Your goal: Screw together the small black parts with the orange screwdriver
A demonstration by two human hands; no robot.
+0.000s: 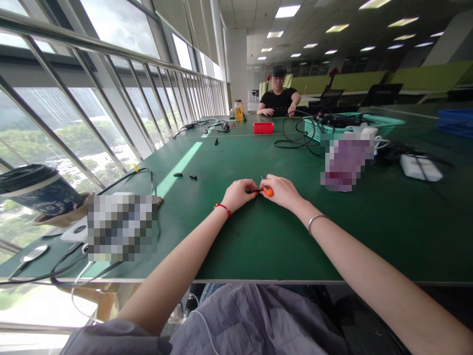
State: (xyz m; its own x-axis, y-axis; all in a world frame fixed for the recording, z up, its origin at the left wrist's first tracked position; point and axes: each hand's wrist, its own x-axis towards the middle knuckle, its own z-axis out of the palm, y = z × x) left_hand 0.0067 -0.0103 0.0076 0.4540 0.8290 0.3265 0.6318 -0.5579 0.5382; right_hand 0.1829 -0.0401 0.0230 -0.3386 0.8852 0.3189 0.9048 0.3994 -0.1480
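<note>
Okay, left hand [236, 195], red bracelet [223, 209] on wrist, pinches a small black piece [253, 191], exact shape unclear. Right hand [281, 191], silver bangle [314, 221], is closed round a rounded orange-and-black tool handle [268, 192]; thin metal rod [261, 177] shows beside the fingers. Piece and handle sit close together over the dark green tabletop [251, 246], centre. Two small black oblong parts [178, 174] lie beyond, leftward; red rectangular plastic tray [263, 128] farther off.
</note>
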